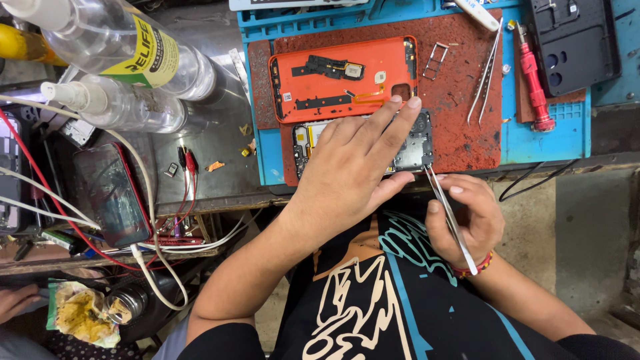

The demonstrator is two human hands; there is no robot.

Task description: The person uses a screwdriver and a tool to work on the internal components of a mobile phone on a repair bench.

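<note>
blue mat [553, 137]: left hand [350, 167] flat on opened phone [410, 150]; right hand [467, 217] pinches tweezers [450, 217].

The left hand [353, 167] covered most of the opened phone [413, 150]; the frame's top edge cut off the clear bottles [127, 47].

Orange phone back cover [343, 77], rust-red speckled work pad [460, 127] on a blue repair mat [547, 137], red screwdriver [532, 77], silver tweezers [452, 217], black shirt [373, 300] with teal and cream graphic, red wrist thread [475, 267]
</note>
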